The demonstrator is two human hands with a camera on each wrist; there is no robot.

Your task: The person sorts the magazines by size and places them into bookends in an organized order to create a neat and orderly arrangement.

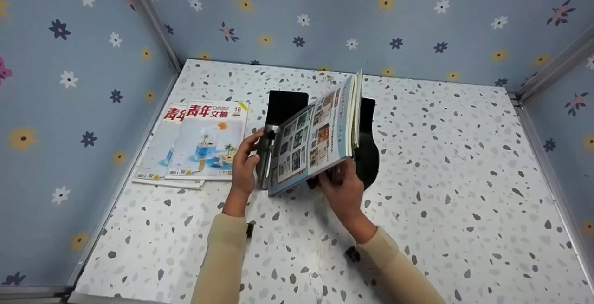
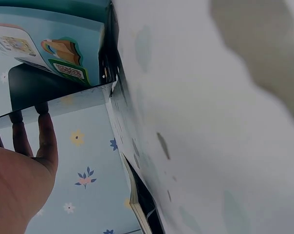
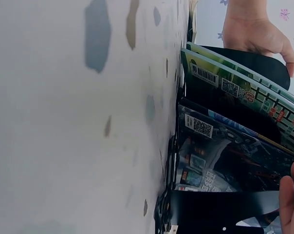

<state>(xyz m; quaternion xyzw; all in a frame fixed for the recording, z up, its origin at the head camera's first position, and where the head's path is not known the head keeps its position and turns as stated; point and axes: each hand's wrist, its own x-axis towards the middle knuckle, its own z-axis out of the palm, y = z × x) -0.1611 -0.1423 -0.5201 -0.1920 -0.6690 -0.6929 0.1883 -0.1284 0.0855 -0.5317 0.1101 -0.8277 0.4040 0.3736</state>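
Several magazines (image 1: 308,141) stand leaning to the right in a black bookend (image 1: 287,105), a blue back cover facing up. My left hand (image 1: 244,164) grips the bookend's left panel, its fingers at the panel edge in the left wrist view. At the near upper corner of the leaning magazines, my right hand (image 1: 344,190) holds with curled fingers; part of its grasp is hidden. The right wrist view shows the green magazines (image 3: 234,87), a dark one (image 3: 200,165) and the bookend's right panel (image 3: 220,204) beside my right fingers (image 3: 288,197).
Two matching magazines (image 1: 204,141) lie overlapping on the left of the speckled white table (image 1: 445,192). Flower-patterned panels (image 1: 325,16) enclose the table at the back and sides. Small black pieces (image 1: 352,254) show near my sleeves.
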